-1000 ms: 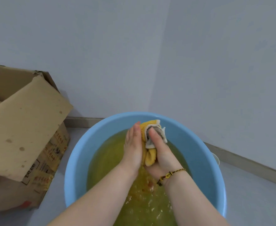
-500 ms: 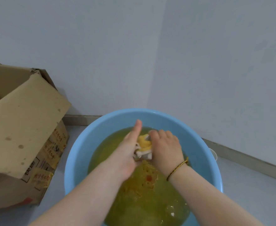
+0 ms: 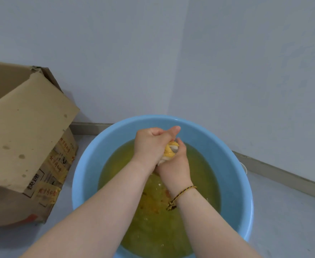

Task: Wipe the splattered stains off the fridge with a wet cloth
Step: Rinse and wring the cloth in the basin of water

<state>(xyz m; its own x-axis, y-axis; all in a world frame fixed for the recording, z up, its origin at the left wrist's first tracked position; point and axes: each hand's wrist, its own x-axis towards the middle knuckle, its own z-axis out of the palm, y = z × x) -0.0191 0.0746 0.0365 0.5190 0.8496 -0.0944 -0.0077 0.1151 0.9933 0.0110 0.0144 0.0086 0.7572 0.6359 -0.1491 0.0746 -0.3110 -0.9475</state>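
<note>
A yellow and white cloth (image 3: 169,150) is bunched up between my two hands above a blue plastic basin (image 3: 89,164) filled with murky yellow-green water. My left hand (image 3: 151,144) is curled in a fist round the upper part of the cloth. My right hand (image 3: 177,162), with a braided bracelet on its wrist, grips the lower part from below. Most of the cloth is hidden inside my fists. Orange flecks float in the water under my wrists. The fridge is not in view.
A worn cardboard box (image 3: 22,138) with an open flap stands on the floor at the left, close to the basin. The basin sits in a corner of two pale walls with a grey skirting board (image 3: 283,175). Pale floor shows at the right.
My hands have shifted from pressing the cloth side by side to gripping it one above the other; the left hand closed into a fist and rose a little.
</note>
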